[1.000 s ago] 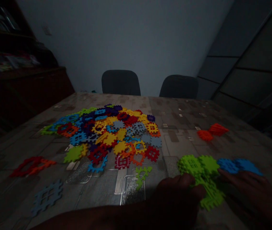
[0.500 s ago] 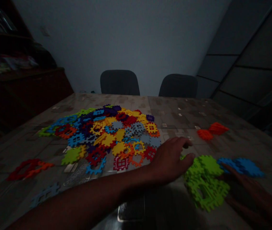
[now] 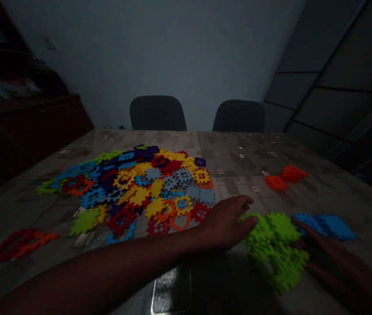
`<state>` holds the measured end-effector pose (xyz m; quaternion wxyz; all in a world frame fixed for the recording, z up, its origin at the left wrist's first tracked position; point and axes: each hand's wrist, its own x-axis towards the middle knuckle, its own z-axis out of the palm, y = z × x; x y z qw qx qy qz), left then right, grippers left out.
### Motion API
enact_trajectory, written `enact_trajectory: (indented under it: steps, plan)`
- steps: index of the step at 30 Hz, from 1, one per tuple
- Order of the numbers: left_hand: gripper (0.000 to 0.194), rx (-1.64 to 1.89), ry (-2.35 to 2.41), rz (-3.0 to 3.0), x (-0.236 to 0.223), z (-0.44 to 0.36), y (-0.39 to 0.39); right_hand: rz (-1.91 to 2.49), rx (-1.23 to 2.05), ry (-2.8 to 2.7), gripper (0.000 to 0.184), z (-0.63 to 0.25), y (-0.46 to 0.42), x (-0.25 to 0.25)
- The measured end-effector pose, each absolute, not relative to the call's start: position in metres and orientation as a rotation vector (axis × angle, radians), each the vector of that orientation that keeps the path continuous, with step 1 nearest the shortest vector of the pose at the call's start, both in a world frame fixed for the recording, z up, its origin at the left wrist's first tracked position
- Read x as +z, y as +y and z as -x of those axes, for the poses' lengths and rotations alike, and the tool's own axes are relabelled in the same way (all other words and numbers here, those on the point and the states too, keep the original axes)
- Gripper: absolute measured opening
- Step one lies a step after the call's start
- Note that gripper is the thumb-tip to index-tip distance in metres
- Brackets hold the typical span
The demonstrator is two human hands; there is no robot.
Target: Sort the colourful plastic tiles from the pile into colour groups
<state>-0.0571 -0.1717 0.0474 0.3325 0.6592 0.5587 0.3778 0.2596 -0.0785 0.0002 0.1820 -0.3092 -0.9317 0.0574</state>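
Note:
My left hand reaches across the table to the left edge of a cluster of lime-green toothed puzzle pieces. Its thumb and curled fingers pinch a green piece there. My right hand lies at the lower right with its fingers stretched flat, touching the right side of the green cluster. Its fingertips are next to two blue pieces. A big pile of mixed coloured pieces lies to the left of my left hand.
The room is dim. Two orange pieces lie farther back on the patterned table. Red and orange pieces sit at the near left. Two dark chairs stand at the far edge, and a dark cabinet stands to the left.
My left hand has gone from the near table edge forward to the green cluster and settled at its left edge. The right hand has stayed by the green and blue pieces. The view has shifted slightly.

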Motion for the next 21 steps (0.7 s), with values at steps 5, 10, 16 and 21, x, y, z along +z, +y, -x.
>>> enact_trajectory:
  steps: [5, 10, 16, 21]
  plan:
    - [0.056, 0.887, 1.407, -1.697, 0.044, 0.066, -0.182, 0.785, 0.095, -2.666, 0.067, -0.266, -0.077, -0.001]
    - [0.06, 0.829, 1.345, -1.699, 0.044, 0.063, -0.177, 0.753, 0.053, -2.668, 0.068, -0.267, -0.076, 0.002]
    - [0.062, 0.844, 1.274, -1.711, 0.038, 0.053, -0.172, 0.737, 0.011, -2.652, 0.067, -0.26, -0.077, 0.008]
    - [0.062, 0.851, 1.256, -1.728, 0.03, 0.053, -0.17, 0.835, 0.069, -2.654, 0.072, -0.265, -0.082, 0.001]
